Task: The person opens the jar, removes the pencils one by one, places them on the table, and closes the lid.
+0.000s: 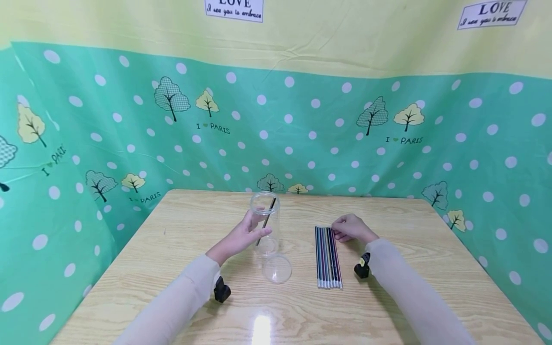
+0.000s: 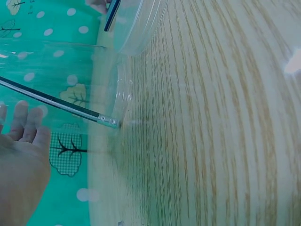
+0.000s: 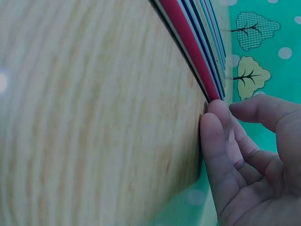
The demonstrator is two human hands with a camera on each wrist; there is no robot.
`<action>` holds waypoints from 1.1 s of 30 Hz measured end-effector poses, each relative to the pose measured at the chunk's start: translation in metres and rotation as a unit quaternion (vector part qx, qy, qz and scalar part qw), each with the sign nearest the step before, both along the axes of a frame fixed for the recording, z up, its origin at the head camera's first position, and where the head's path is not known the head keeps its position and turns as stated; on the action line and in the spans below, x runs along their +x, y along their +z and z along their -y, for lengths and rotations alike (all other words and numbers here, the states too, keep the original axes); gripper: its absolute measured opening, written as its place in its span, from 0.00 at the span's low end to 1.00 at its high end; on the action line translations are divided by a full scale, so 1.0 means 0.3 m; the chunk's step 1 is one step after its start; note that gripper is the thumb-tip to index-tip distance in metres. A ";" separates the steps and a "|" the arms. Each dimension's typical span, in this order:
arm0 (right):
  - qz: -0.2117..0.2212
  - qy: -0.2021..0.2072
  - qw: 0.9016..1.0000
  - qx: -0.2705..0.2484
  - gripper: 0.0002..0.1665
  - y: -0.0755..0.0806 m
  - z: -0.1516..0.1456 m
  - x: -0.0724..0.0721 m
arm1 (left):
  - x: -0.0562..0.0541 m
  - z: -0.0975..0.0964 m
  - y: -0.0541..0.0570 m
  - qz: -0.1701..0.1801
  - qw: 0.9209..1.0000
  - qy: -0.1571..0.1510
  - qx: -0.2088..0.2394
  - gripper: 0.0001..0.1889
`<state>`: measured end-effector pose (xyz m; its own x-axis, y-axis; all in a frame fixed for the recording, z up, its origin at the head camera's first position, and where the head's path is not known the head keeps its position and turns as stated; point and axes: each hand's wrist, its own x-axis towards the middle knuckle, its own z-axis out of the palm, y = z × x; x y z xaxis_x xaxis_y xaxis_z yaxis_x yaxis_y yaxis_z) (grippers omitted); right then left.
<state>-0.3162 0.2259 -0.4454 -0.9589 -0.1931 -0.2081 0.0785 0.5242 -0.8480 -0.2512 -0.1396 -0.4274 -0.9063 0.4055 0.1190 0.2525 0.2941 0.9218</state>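
Observation:
My left hand (image 1: 243, 235) holds a clear cylindrical jar (image 1: 274, 224), thumb on the near side and fingers on the far side. A dark striped pencil (image 2: 56, 103) leans inside the jar, its silver ferrule end down at the base. At the far end of a side-by-side row of pencils (image 1: 326, 258), my right hand (image 1: 352, 227) touches the rightmost ones. In the right wrist view, a fingertip (image 3: 218, 109) meets the end of a red pencil (image 3: 190, 42), while the thumb stands slightly apart from it.
A round clear lid (image 1: 277, 269) lies flat in front of the jar, left of the pencil row. The wooden table (image 1: 207, 311) ends at a green dotted curtain (image 1: 297, 120) behind and at the sides. Black wrist cameras (image 1: 222, 290) sit under both sleeves.

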 end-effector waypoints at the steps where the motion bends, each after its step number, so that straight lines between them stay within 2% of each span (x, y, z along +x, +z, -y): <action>1: -0.002 0.000 1.000 0.002 0.15 0.002 0.000 0.000 | -0.001 0.000 -0.001 0.000 1.000 0.000 0.000 0.41; 12: -0.030 0.012 0.999 0.032 0.16 0.051 0.017 0.014 | 0.000 0.002 -0.009 0.005 1.000 0.003 0.001 0.40; 17: -0.048 0.021 0.997 0.050 0.17 0.097 0.043 0.019 | 0.003 0.005 -0.005 0.010 1.000 0.003 0.002 0.40; 33: -0.090 0.079 0.992 0.044 0.18 0.235 0.155 0.043 | 0.008 0.004 0.002 -0.001 1.000 0.002 -0.005 0.40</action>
<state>-0.3032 0.1795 -0.3748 -0.9410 -0.3333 -0.0580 -0.1602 0.5899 -0.7914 -0.2489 -0.1406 -0.4267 -0.9080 0.4022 0.1175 0.2535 0.3039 0.9184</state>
